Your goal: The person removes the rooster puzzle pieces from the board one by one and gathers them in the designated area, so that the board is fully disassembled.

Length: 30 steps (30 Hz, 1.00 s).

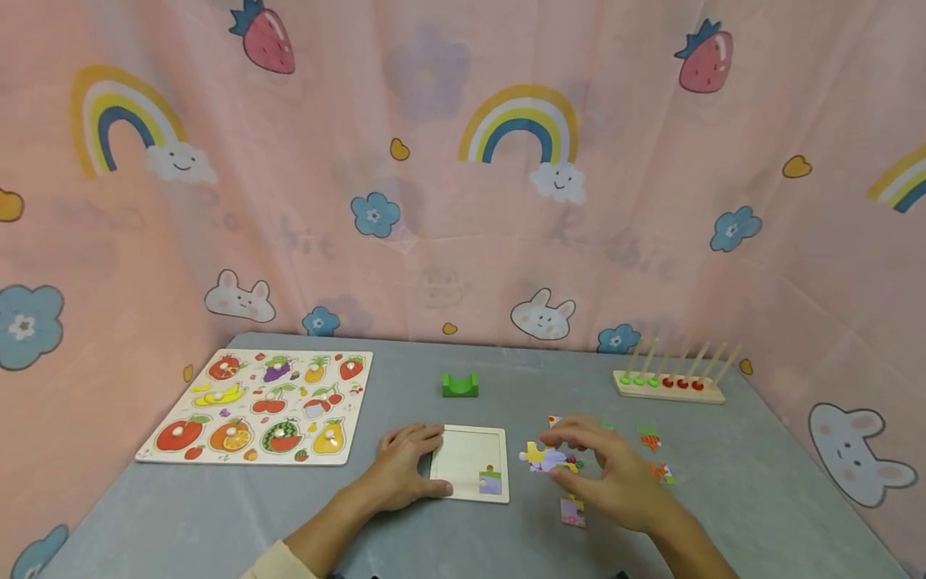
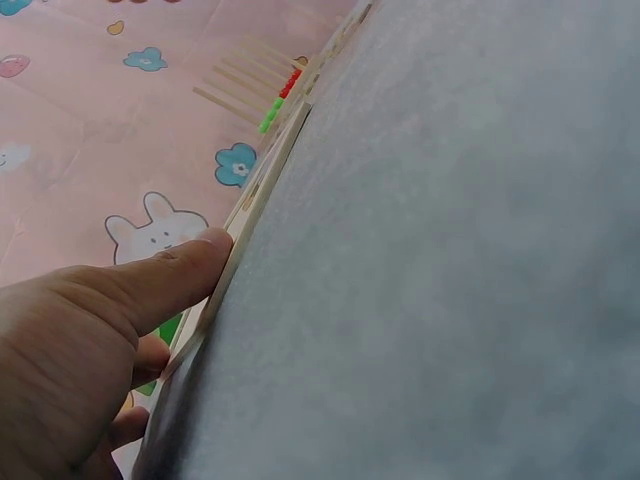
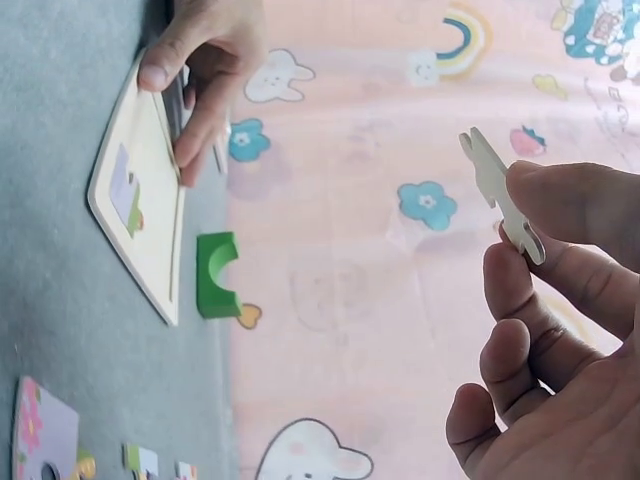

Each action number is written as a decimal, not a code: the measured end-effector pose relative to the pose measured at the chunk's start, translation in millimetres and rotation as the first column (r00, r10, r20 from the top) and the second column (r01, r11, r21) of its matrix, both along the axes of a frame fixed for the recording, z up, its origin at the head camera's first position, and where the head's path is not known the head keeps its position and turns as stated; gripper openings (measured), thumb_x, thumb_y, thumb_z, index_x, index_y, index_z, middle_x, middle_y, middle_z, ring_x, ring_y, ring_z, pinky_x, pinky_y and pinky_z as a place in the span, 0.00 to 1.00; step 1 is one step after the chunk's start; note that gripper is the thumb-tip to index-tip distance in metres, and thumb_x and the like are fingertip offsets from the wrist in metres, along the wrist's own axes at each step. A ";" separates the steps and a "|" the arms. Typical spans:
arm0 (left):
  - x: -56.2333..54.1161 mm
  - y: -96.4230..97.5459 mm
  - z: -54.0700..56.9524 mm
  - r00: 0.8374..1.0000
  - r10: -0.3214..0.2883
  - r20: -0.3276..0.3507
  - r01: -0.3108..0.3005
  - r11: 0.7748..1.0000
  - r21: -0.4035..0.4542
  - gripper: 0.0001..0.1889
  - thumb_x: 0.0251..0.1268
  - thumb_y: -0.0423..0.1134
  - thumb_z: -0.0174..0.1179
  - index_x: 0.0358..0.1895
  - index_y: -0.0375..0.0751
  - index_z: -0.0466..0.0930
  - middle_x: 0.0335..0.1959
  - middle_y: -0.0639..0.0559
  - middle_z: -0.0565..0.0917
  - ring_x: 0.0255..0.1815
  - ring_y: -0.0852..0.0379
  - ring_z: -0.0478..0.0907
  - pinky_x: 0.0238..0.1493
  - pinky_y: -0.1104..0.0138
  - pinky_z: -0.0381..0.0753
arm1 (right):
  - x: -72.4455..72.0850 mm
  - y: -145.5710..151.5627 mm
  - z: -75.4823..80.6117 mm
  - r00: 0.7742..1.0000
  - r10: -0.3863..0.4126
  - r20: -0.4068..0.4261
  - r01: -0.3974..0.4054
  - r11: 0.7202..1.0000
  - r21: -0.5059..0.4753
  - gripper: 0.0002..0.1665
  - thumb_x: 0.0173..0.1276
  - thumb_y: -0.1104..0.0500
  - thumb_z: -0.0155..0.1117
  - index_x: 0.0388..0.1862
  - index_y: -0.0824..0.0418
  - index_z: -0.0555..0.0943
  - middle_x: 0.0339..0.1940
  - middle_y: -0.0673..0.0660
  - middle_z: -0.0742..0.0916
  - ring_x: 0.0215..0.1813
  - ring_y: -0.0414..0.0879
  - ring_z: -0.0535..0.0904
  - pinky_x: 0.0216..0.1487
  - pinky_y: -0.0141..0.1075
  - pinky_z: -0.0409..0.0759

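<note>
From the head view, the left hand (image 1: 402, 474) is steadying the puzzle tray (image 1: 470, 473) by its near-left edge, fingers lying flat on the frame, while the right hand (image 1: 604, 470) is hovering over the loose puzzle pieces (image 1: 550, 458) scattered just beside the tray. The step in hand looks like picking a piece for placing. The tray is holding only one fitted piece (image 1: 490, 481), in the corner farthest from the left hand's grip.

The left wrist view is showing the thumb (image 2: 170, 270) pressing against the tray's edge (image 2: 262, 190), fingers extended.

In the right wrist view, the right hand's thumb and fingers (image 3: 560, 250) are pinching a jigsaw piece (image 3: 503, 195), lifted clear of the table. The next move likely calls for turning this piece face up and matching it beside the fitted one.
</note>
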<state>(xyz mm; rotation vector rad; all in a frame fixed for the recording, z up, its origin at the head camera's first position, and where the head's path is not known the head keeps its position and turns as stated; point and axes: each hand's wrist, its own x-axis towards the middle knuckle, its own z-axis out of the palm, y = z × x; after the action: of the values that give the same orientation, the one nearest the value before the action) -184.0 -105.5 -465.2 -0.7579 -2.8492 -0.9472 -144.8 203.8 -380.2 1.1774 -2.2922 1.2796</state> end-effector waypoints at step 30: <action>-0.1 0.9 -0.4 1.000 0.019 0.010 -0.019 1.000 -0.009 0.40 0.46 0.52 0.75 0.62 0.32 0.75 0.66 0.48 0.71 0.69 0.42 0.60 0.63 0.42 0.49 | 13.0 68.2 -3.2 0.997 -0.005 0.077 0.008 0.999 -0.037 0.26 0.57 0.80 0.64 0.54 0.66 0.79 0.50 0.58 0.81 0.50 0.44 0.73 0.43 0.31 0.70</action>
<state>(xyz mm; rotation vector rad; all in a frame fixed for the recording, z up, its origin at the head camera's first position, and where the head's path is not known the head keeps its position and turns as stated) -184.2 -104.6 -465.6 -0.7276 -2.8660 -0.9399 -131.8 272.0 -383.4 1.1261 -2.3136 1.3823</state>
